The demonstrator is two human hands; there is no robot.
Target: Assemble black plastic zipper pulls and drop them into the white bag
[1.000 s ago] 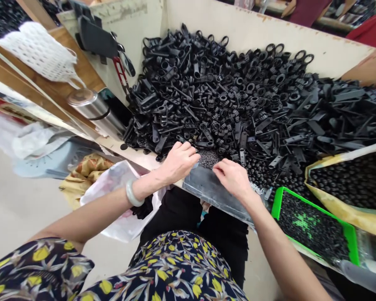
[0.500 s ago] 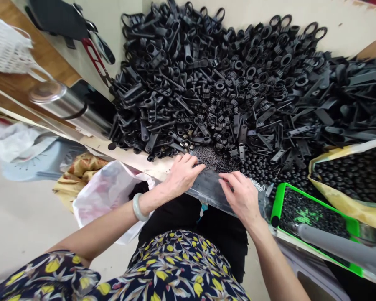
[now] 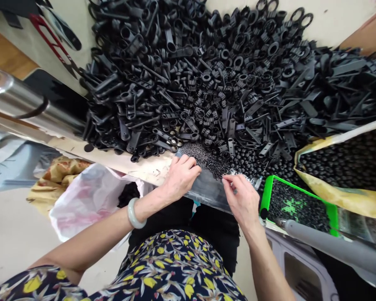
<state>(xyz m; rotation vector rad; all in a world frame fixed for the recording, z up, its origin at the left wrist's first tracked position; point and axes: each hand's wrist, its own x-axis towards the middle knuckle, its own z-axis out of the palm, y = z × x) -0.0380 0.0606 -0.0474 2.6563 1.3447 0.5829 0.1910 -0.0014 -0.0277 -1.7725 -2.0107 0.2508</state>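
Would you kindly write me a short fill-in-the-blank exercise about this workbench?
A pale bangle circles the ____ wrist.
The tray of small bits has a ____ rim.
Comparing the left hand with the right hand, the ____ one is nearer that tray.
The heaped parts are mostly ____ in colour.

Missing words: left; green; right; black.

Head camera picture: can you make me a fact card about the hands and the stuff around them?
Left hand: fingers curled, near the dark mat; grip hidden
Right hand: thumb and finger close together near silvery bits; anything held is too small to tell
Bangle: pale, on the left arm
Heap of black parts: beyond the hands, some ring-shaped
Green tray: small black pieces, some bright green ones
Yellow-edged bag: round black balls
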